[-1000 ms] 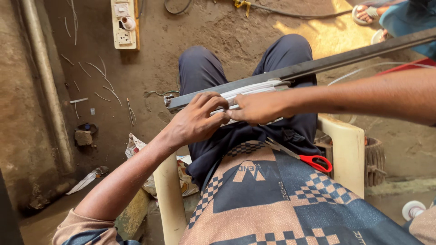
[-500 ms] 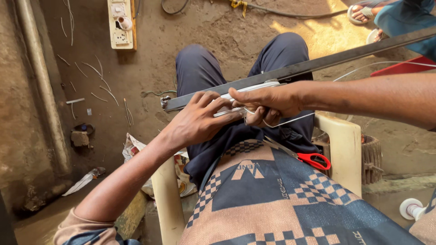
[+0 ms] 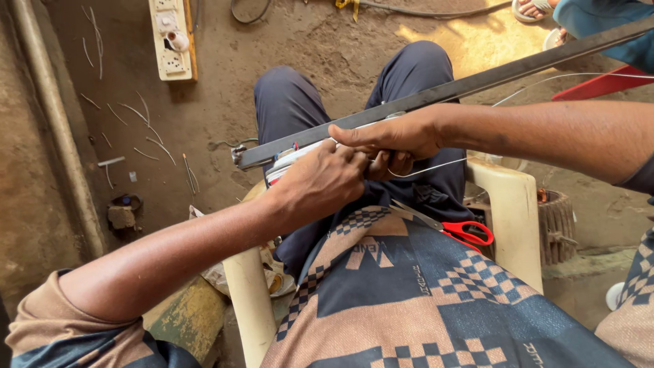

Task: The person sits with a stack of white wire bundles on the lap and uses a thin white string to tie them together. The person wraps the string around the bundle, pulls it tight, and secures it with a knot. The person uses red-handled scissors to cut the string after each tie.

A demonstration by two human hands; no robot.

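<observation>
a long dark metal bar (image 3: 477, 82) is held across the lap, running from low on the left, above the knees, up to the far right edge of the view. a white strip (image 3: 300, 155) with small coloured wire ends lies tight against its underside near the lower end. the left hand (image 3: 320, 182) is closed over the strip and the bar from below, knuckles up, fingers curled around them. the right hand (image 3: 395, 136) is laid along the bar just beside the left one, its fingers pressed together on the bar's lower edge and pinched shut on a thin pale wire (image 3: 436, 167) that loops beneath it and trails off to the right. the two hands are touching.

red-handled scissors (image 3: 463, 230) rest on the patterned shirt at the lap, blades pointing toward the hands, well below the bar. a cream plastic chair (image 3: 511, 211) is seen under the legs. on the dirt floor (image 3: 327, 41), a white power strip on a wooden board (image 3: 172, 37) lies at the upper left, with short wire offcuts (image 3: 146, 129) scattered near it and a pipe (image 3: 58, 123) along the left wall.
</observation>
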